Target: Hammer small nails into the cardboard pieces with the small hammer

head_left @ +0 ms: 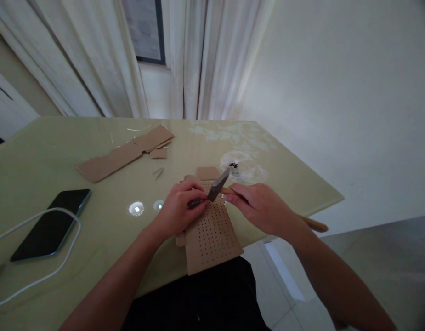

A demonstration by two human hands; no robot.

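Note:
My right hand is closed around the wooden handle of a hammer, close up behind its grey metal head. The handle's far end sticks out past my right wrist. My left hand is closed on a short dark tool; fingers hide most of it, so its kind is unclear. The hammer head is right beside the left fingertips, and whether it touches the dark tool cannot be told. Beneath both lies a brown cardboard sheet with rows of small punched holes, its near end overhanging the table edge.
More cardboard lies under the sheet. A small cardboard piece and a clear plastic bag with small dark bits are beyond it. A long cardboard strip, several nails, a phone and a white cable lie leftward.

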